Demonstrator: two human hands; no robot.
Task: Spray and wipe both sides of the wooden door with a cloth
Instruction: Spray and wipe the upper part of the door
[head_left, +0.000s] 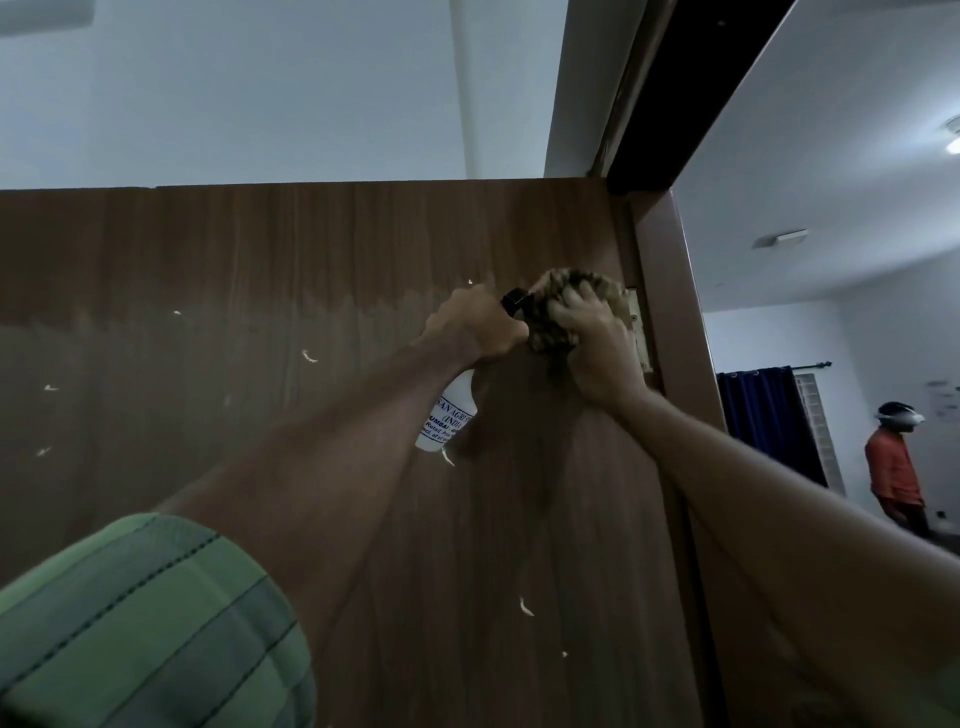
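The brown wooden door (218, 291) fills the lower left and centre; its top edge runs across the upper middle. My left hand (475, 327) grips a white spray bottle (451, 413) with a black nozzle, raised close to the door's face. My right hand (597, 343) holds a crumpled brown cloth (563, 299) pressed against the door near its hinge side. The two hands nearly touch. A darker wet band shows below a lighter strip near the door's top.
The brown door frame (670, 322) with a metal hinge (638, 327) stands right of the cloth. Through the doorway a person in an orange shirt (894, 467) stands by a dark blue curtain (769, 415). White paint flecks dot the door.
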